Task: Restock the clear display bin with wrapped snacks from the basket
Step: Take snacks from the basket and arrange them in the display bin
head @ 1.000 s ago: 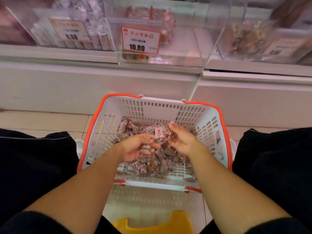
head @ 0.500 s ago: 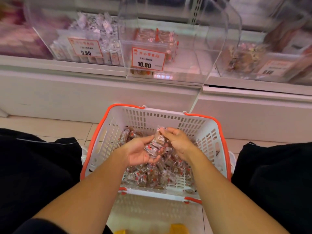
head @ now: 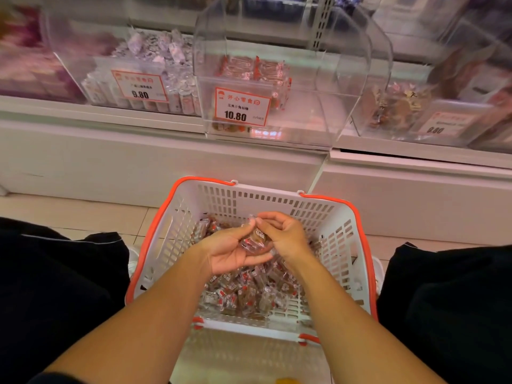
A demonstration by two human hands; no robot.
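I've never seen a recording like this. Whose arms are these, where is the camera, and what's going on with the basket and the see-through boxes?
There is no machine here: a person wears a camera on the head, looking down at their own two bare arms. On the floor before them stands a white basket with an orange rim, holding a heap of wrapped snacks. The left hand is cupped palm up around a few snacks, and the right hand pinches one of them against it. Above, on a shelf, sits the clear display bin with a 10.80 price tag; it looks only partly filled. Neighbouring bins hold other sweets.
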